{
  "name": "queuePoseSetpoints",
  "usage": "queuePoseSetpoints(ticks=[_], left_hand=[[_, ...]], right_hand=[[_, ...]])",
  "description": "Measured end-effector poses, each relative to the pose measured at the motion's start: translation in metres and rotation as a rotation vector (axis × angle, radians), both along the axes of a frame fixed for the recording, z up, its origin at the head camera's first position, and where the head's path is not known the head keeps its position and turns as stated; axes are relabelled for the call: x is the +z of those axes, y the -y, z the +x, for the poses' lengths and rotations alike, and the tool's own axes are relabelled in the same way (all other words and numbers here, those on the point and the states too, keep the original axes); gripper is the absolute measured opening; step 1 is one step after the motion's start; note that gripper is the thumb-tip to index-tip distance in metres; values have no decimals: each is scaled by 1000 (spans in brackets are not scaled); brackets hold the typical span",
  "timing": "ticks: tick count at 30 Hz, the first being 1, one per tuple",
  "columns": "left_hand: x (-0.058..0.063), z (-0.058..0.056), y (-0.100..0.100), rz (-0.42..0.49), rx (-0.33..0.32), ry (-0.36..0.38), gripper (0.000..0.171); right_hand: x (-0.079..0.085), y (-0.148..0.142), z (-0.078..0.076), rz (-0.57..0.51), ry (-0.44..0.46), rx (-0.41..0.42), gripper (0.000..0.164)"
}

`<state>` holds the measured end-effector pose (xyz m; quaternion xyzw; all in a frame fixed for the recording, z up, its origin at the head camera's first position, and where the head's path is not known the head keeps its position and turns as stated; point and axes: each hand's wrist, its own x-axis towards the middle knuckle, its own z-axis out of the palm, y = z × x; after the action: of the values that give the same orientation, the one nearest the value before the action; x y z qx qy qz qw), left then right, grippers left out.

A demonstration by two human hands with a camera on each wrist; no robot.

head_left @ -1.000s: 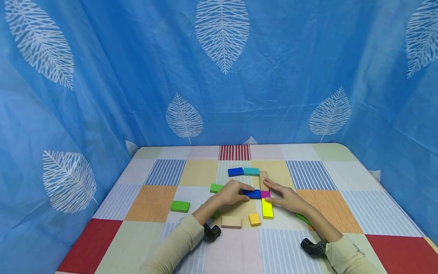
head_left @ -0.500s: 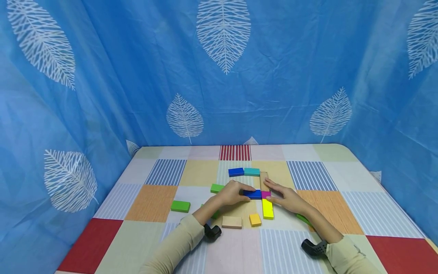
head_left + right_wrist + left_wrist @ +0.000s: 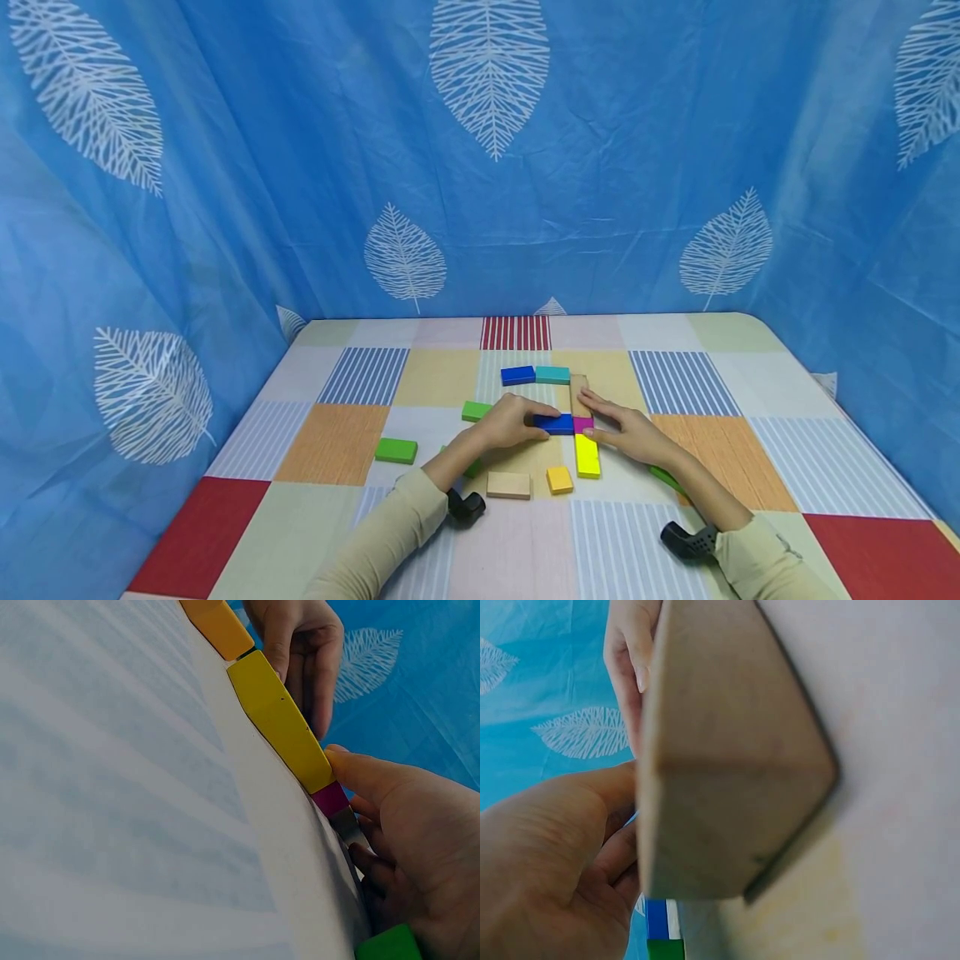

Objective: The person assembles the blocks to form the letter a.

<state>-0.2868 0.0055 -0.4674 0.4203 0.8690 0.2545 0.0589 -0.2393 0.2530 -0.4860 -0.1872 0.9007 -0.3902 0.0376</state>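
Observation:
Thumb and index finger of my left hand pinch the left end of a blue block lying flat on the table. Its right end meets a magenta block. That block sits in a column, between a plain wooden block behind and a yellow block in front. My right hand rests along the column's right side, fingers extended to the wooden block and thumb by the magenta one. In the left wrist view a nearer wooden block hides the left fingertips.
Behind the hands lie another blue block and a teal block, end to end. Green blocks are scattered left, one by the right forearm. An orange block lies in front. A blue curtain surrounds the table's far sides.

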Motion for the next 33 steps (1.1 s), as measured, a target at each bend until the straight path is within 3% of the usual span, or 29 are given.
queuePoseSetpoints(ticks=[11, 33], left_hand=[[-1, 0, 2, 26, 17, 4, 43], [1, 3, 1, -4, 20, 10, 38]], right_hand=[[-1, 0, 0, -8, -5, 5, 64], [-3, -1, -1, 0, -23, 15, 63]])
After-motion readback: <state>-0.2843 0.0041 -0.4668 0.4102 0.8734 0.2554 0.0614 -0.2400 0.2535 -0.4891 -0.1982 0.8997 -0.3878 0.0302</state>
